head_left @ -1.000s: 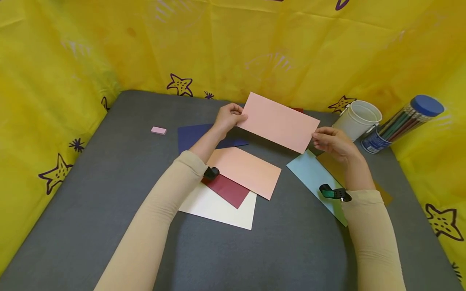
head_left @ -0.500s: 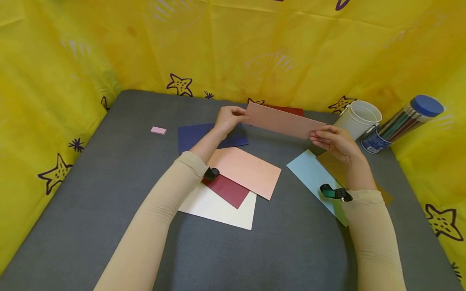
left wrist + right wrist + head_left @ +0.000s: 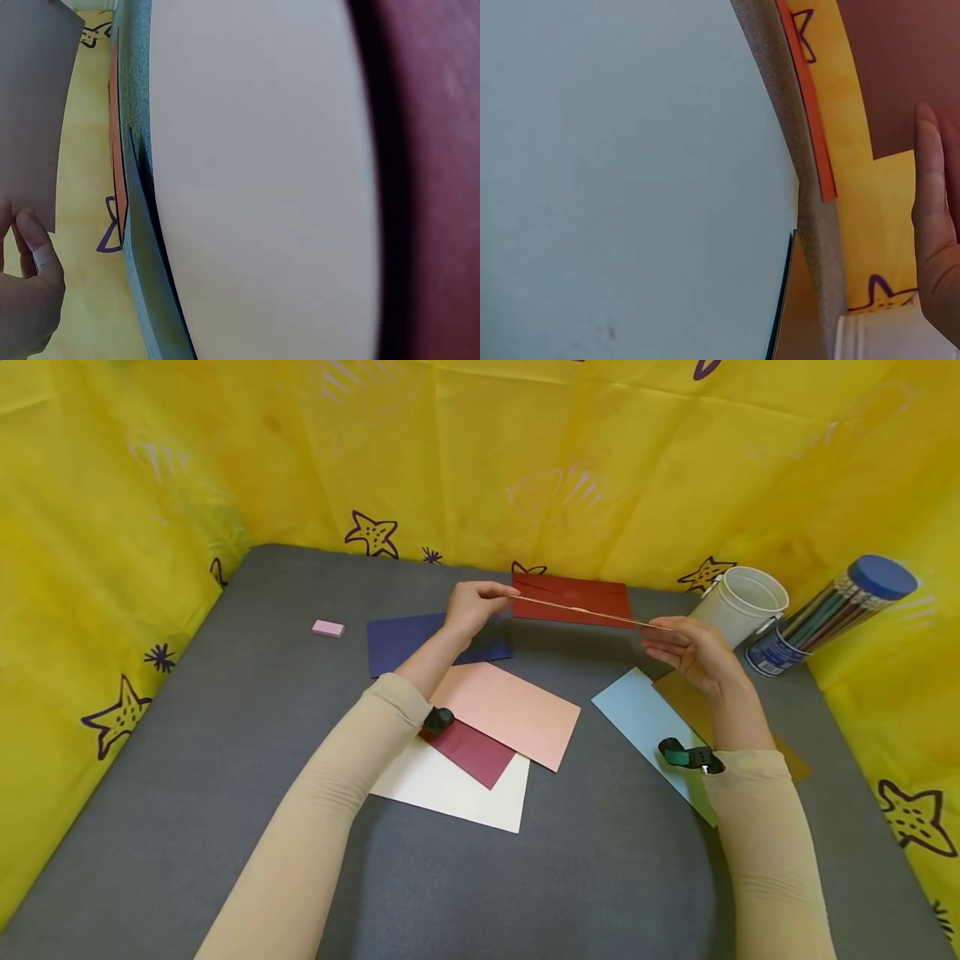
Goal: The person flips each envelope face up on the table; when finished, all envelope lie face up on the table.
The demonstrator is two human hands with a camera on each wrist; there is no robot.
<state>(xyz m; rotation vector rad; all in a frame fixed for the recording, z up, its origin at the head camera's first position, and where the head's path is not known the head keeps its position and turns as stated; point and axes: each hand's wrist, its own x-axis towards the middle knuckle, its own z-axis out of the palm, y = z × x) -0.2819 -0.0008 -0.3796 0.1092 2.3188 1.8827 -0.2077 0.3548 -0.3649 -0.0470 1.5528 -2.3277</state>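
Pink sheet (image 3: 34,105) tipped edge-on, revealing more of red envelope (image 3: 573,592) behind.

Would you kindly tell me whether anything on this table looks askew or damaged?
The peach paper lies askew over the maroon paper, and the light blue paper slants over the brown paper. The right wrist view shows faint dark marks on the light blue one, perhaps smudges.

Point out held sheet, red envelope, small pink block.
Held sheet (image 3: 34,112), left wrist view: middle of its visible face.
Red envelope (image 3: 573,591), head view: near middle of its upward face.
Small pink block (image 3: 328,627), head view: its top face.
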